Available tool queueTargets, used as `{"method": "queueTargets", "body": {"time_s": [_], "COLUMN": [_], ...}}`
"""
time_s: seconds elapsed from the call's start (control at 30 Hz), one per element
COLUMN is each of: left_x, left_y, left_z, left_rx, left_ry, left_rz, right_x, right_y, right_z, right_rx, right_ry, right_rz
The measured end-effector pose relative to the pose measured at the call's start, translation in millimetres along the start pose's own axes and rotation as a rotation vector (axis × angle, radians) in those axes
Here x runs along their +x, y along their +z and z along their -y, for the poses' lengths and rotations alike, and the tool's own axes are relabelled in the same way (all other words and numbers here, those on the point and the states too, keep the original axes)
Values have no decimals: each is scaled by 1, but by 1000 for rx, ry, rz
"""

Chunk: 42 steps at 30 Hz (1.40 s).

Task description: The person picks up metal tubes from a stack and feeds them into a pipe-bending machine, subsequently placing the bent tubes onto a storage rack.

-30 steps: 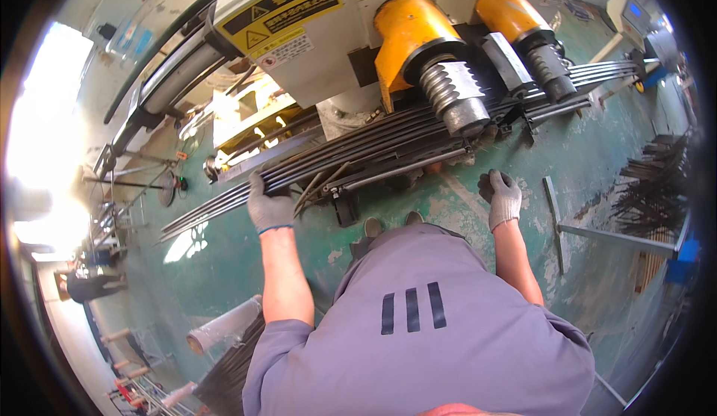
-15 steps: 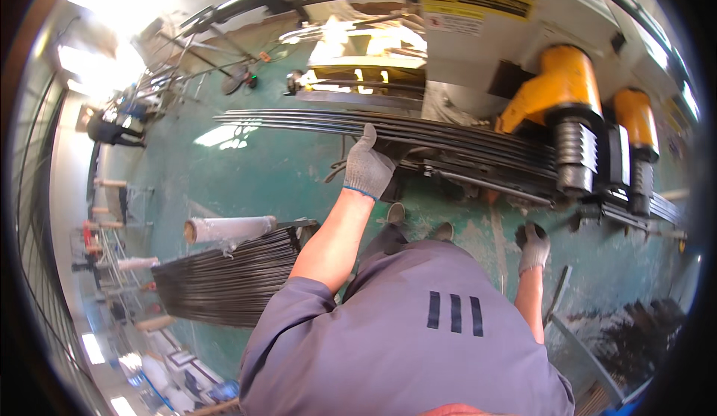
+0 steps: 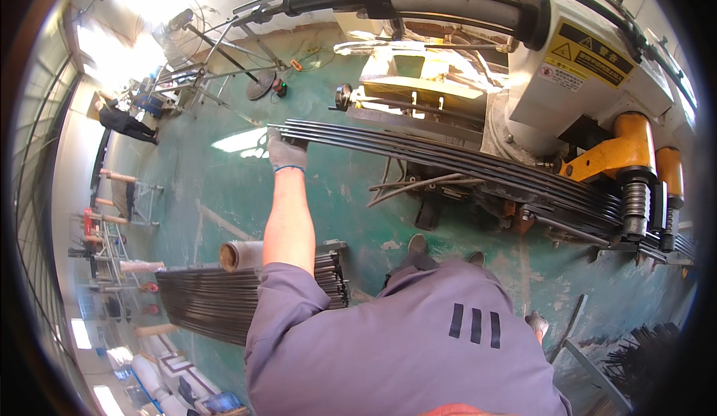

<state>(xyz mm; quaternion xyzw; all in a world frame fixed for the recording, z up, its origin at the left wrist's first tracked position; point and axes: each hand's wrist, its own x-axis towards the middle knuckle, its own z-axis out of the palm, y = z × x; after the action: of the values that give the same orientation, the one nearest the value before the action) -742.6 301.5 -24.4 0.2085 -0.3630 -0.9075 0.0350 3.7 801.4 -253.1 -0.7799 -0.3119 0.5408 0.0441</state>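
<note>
My left hand (image 3: 287,153), in a grey knit glove with a blue cuff edge, is closed around the left end of several long dark metal tubes (image 3: 403,145). The tubes lie side by side and run right to the orange-topped press heads (image 3: 635,143) of a machine. Some of my left fingers are hidden beneath them. My right hand (image 3: 536,323), also gloved, hangs low by my right side, away from the tubes. It is partly behind my body, and its finger pose is unclear.
A stack of dark tubes (image 3: 216,300) lies at lower left beside a wrapped roll (image 3: 240,255). The machine's white housing (image 3: 534,110) carries a yellow warning label. More dark pieces (image 3: 646,356) lie lower right near a metal frame (image 3: 597,375). Another person (image 3: 125,121) stands far left.
My left hand has slid left along the tubes to their end, and the arm is stretched out further. My right hand has dropped back toward my body. The view has shifted left.
</note>
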Motion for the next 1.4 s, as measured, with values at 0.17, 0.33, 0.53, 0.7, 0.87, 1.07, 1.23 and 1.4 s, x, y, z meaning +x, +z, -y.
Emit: {"method": "queueTargets", "body": {"time_s": [0.17, 0.33, 0.53, 0.7, 0.87, 1.07, 1.23, 1.4], "left_x": [52, 19, -5, -2, -1, -2, -1, -54], "left_y": [-26, -19, -25, -24, -26, -29, -23, -6], "left_z": [-32, -12, -20, -21, -14, -21, -11, 52], "left_rx": [146, 211, 219, 318, 547, 675, 454, 241], "left_ry": [53, -43, -146, -149, -94, -148, -107, -69], "left_rz": [-15, 243, 333, 373, 377, 340, 279, 70], "right_x": [-33, -39, -41, -60, -46, -62, -102, -44], "right_y": [11, 16, 46, 73, 65, 76, 95, 75], "right_z": [-38, -31, -11, -3, -14, 9, 60, 82], "right_rx": [-261, -173, -130, -219, -415, -498, -582, -560], "right_ry": [-251, -250, -333, -474, -530, -508, -460, -436], "right_rz": [-86, -71, -33, 52, 24, 17, 77, 129]}}
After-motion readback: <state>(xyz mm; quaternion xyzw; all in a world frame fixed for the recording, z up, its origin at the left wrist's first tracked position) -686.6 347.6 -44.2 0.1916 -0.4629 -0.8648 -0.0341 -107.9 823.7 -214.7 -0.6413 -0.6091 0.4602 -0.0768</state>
